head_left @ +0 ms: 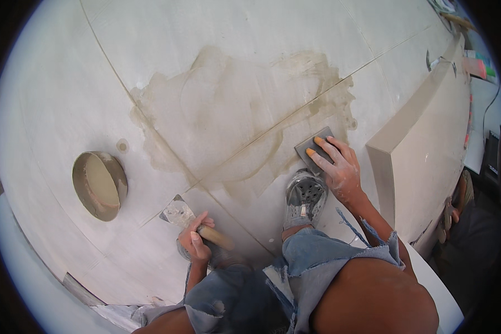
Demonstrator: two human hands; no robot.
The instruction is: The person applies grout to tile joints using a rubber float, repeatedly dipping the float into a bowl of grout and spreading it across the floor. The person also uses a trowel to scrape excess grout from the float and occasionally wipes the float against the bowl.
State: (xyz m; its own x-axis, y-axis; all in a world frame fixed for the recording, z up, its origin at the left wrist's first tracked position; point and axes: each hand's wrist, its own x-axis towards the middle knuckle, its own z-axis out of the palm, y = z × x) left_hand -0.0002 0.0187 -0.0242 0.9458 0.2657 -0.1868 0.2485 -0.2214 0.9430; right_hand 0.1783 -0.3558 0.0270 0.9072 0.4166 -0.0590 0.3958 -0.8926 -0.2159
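Note:
A putty knife (pixel 219 238) with a wooden handle and a smeared metal blade is in my left hand (pixel 197 243), low over the tiles beside my left foot. My right hand (pixel 342 171) grips a flat dark-grey square pad, perhaps a rubber grout float (pixel 313 146), with orange covers on some fingertips. The pad rests on the pale tiled floor (pixel 234 25), at the right edge of a wet, greyish-brown smear (pixel 222 117) that spreads across the crossing tile joints. A round bowl (pixel 121 186) of thin greyish-brown mix stands on the left.
My right shoe (pixel 306 196), a dark clog, is just below the pad. A raised box-like block with tiled faces (pixel 428 139) stands to the right. Beyond it, another person's hand (pixel 455 215) shows at the far right, near a black object. A small wet spot lies near the bowl.

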